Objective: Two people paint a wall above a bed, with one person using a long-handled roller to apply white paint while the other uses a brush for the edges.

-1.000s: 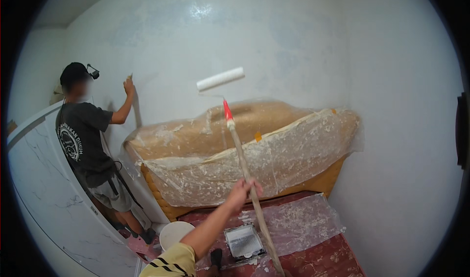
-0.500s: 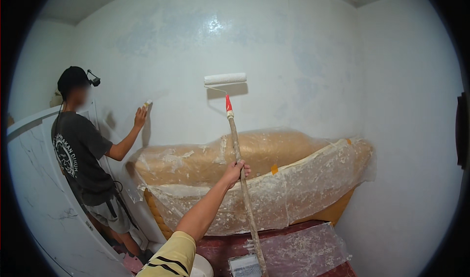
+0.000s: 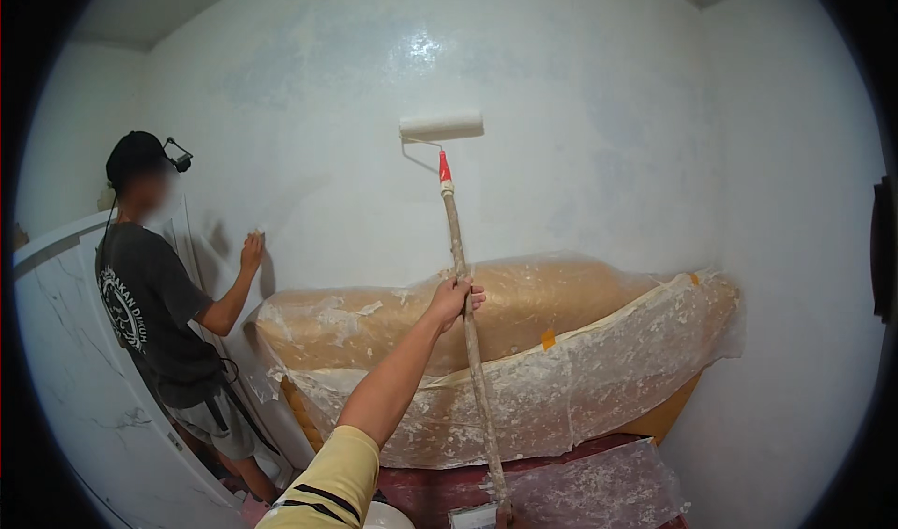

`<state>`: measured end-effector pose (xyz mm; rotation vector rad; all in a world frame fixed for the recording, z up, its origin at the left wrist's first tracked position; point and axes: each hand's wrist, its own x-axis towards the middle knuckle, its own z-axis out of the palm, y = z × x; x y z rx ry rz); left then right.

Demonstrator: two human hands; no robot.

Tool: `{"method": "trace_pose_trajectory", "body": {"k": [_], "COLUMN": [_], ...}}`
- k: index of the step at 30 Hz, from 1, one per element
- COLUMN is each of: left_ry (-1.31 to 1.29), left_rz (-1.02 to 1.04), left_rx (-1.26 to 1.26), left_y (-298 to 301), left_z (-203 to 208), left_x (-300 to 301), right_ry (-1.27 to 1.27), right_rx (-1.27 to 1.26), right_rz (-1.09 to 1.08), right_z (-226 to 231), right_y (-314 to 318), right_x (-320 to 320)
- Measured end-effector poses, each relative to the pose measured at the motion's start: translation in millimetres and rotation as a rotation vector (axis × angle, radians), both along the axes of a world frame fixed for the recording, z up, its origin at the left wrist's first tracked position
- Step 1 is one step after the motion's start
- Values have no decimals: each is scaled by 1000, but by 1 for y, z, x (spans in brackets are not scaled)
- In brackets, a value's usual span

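Observation:
A paint roller (image 3: 441, 125) with a white sleeve and red handle is fixed to a long wooden pole (image 3: 479, 389). Its sleeve lies against, or very close to, the white wall (image 3: 561, 192). My left hand (image 3: 456, 303) is closed around the middle of the pole, its arm stretched forward in a yellow sleeve. At the lower edge of the picture, a small part of my right hand (image 3: 513, 520) shows, wrapped on the pole's lower end. A paint tray (image 3: 473, 518) stands beside it, mostly cut off by the picture's edge.
A headboard under paint-spattered plastic sheeting (image 3: 524, 403) stands below the wall. On the left a co-worker (image 3: 150, 295) holds a hand to the wall, beside a white marbled panel (image 3: 84, 361). A white bucket (image 3: 388, 517) sits near my left arm. More plastic covers a dark red surface (image 3: 421, 487).
The roller has risen along the wall, with my left hand moving up too. Its shadow now sits close against the sleeve. My right hand has come into view. The co-worker's hand has moved lower.

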<state>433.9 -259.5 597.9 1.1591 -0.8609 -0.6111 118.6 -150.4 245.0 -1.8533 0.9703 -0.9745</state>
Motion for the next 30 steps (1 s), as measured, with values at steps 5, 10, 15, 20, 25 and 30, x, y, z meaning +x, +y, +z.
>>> {"method": "trace_pose_trajectory", "body": {"k": [5, 10, 15, 20, 25, 30], "left_ry": [-47, -65, -22, -86, -117, -93], "left_rz": [8, 8, 6, 69, -45, -105], "left_rx": [-60, -22, 45, 77, 113, 1], "left_y": [4, 36, 70, 97, 117, 118], "left_z": [12, 6, -16, -57, -101, -106], "left_x": [4, -11, -30, -57, -87, -96], "right_ry": [-15, -40, -81, -127, -133, -281], "right_rx": [-2, 0, -2, 196, 81, -80], "right_rz": [0, -2, 7, 30, 37, 31], "right_z": [4, 14, 31, 58, 103, 139], "right_y": [-6, -11, -18, -30, -32, -38], "right_x": [16, 37, 62, 90, 107, 124]}}
